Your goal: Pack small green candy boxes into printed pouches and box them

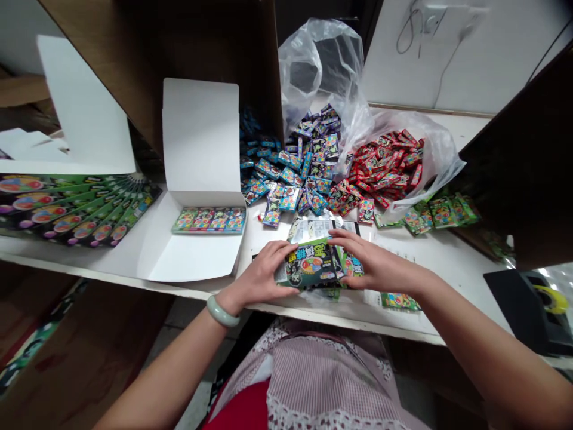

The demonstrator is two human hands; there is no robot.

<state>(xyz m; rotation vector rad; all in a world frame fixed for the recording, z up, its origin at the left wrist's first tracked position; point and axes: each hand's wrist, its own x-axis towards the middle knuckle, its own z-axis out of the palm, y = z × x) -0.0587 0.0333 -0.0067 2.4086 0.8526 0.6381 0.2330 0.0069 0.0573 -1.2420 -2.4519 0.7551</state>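
Between my two hands, near the table's front edge, is a dark green printed packet [311,264] with yellow lettering. My left hand [268,270] grips its left end, thumb below and fingers above. At its right side my right hand [364,260] has curled fingers around the end, where another colourful printed piece [351,264] shows. Printed sheets with a black edge [313,227] lie just behind the packet. To the left, an open white box [197,257] holds a row of small colourful packs [209,220].
Blue and purple packs [290,164] are heaped behind the hands, beside red packs [389,164] in a clear bag [441,140]. Green packs [443,212] lie at the right, near a black tape dispenser [523,310]. Fanned printed cartons [76,209] and a large brown box [215,42] stand left.
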